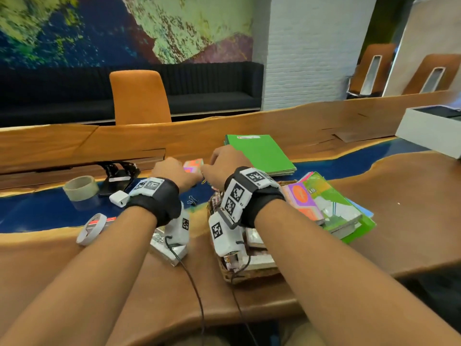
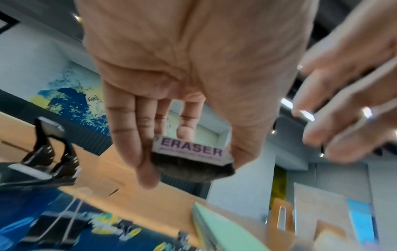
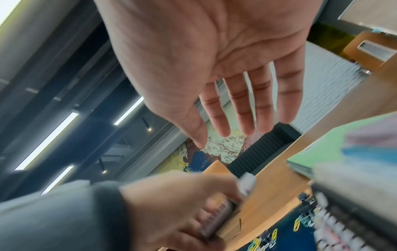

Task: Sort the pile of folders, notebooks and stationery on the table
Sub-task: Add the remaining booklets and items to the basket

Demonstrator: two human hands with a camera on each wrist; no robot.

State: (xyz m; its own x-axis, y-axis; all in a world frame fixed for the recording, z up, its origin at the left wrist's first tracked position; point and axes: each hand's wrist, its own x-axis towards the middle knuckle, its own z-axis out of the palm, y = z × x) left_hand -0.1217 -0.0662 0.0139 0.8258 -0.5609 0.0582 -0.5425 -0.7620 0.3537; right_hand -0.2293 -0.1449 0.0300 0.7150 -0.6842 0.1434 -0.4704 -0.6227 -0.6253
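My left hand hovers over the blue strip of the table and pinches a small board eraser between thumb and fingers. The eraser has a white side printed "ERASER" and a dark felt base; in the head view its orange-pink top shows between my hands. My right hand hangs close beside it on the right, with straight, spread fingers holding nothing. A stack of green folders lies just behind my right hand. A messy pile of notebooks lies to the right of my right wrist.
A wicker basket with small items sits under my right forearm. Left on the table: a tape roll, a white tape roll, a black phone stand, a white charger. Binder clip, loose paper clips. White box far right.
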